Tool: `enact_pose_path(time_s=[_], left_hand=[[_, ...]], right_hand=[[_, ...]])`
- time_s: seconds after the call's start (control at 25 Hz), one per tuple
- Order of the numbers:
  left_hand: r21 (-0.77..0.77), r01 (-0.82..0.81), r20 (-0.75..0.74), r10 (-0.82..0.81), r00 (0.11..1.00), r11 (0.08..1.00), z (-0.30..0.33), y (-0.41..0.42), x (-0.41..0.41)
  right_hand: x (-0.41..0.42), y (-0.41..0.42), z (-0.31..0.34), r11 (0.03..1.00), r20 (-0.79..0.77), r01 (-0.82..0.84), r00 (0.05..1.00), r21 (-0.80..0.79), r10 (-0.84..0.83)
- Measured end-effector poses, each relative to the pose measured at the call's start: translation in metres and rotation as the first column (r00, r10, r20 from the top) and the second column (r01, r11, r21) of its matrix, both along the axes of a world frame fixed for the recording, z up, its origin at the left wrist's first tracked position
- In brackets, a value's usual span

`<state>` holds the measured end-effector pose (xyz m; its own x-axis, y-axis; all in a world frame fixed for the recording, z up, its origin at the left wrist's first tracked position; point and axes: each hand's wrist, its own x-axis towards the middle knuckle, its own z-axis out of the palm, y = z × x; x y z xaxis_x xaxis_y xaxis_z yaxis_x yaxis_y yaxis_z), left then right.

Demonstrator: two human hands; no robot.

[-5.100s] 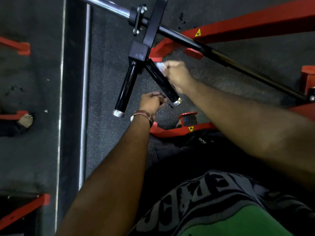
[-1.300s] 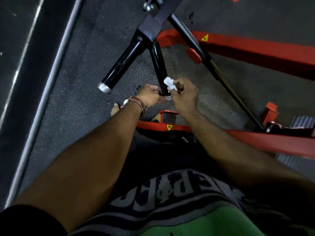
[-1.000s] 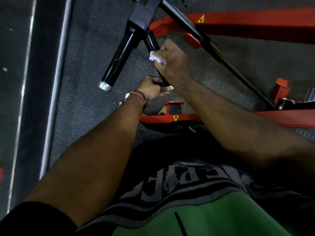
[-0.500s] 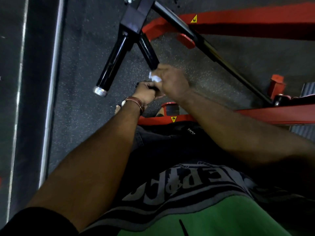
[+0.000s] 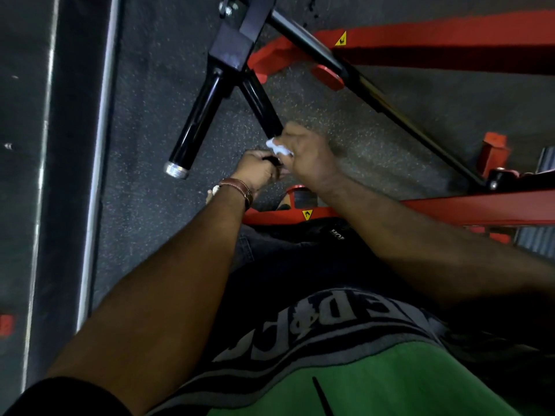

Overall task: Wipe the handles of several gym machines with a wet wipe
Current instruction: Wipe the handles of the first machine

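right hand (image 5: 309, 154) fisted round the lower end of the right black handle (image 5: 261, 106), white wet wipe (image 5: 277, 148) pinched against it. left hand (image 5: 257, 169) just beside, curled on the handle's tip. second black handle (image 5: 198, 121) left of both hands, untouched. red frame (image 5: 450, 40) beyond.

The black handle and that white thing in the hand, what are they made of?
The free black handle looks like glossy painted or coated metal: light streaks run along it, and it ends in a silvery metal cap. The white wipe, bunched in the right hand, looks like soft, thin cloth or paper, since it crumples. Whether it is wet cannot be told.
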<state>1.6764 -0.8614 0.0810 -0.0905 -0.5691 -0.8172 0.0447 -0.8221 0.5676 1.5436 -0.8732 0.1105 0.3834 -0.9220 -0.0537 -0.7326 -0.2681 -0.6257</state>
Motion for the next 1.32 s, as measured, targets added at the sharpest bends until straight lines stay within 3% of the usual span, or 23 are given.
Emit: enact_pose_path(time_s=[0.2,0.36,0.48,0.64,0.72,0.84,0.96,1.08,1.2,1.32], left_hand=[[0.035,-0.076,-0.040,0.078,0.996,0.996,-0.003,0.000,-0.002],[0.032,-0.066,0.011,0.066,0.998,0.997,0.006,0.000,-0.003],[0.070,-0.135,-0.013,0.136,0.991,0.988,0.013,0.001,-0.004],[0.183,-0.272,-0.051,0.286,0.957,0.945,0.012,0.001,-0.007],[0.199,-0.345,-0.049,0.361,0.931,0.917,0.013,-0.003,-0.004],[0.178,-0.424,-0.047,0.438,0.898,0.888,0.018,-0.012,0.001],[0.124,-0.486,-0.067,0.496,0.866,0.865,0.024,-0.023,0.001],[0.047,-0.499,-0.104,0.501,0.859,0.865,0.031,-0.031,0.003],[-0.076,-0.421,-0.034,0.420,0.907,0.904,0.030,-0.032,0.004],[-0.164,-0.363,0.042,0.374,0.926,0.917,0.023,-0.031,-0.001]], right_hand=[[0.019,-0.041,0.008,0.999,-0.029,0.019,0.999,-0.040,-0.021],[-0.001,-0.002,-0.003,0.996,0.006,-0.080,0.997,0.047,0.079],[-0.003,-0.009,-0.001,0.996,0.081,0.000,0.997,0.086,-0.007],[0.014,-0.028,0.001,0.995,0.068,0.077,0.995,-0.069,-0.073],[0.001,-0.005,-0.008,0.984,0.103,0.165,0.982,-0.072,-0.157],[-0.011,0.012,-0.012,0.948,0.157,0.315,0.936,0.034,-0.316],[0.010,-0.029,0.001,0.874,0.157,0.448,0.865,0.185,-0.477],[0.001,-0.028,-0.012,0.791,0.006,0.529,0.830,0.306,-0.558],[-0.013,-0.006,-0.028,0.654,-0.108,0.571,0.788,0.496,-0.606],[0.011,-0.037,-0.021,0.555,0.174,0.486,0.626,0.676,-0.760]])
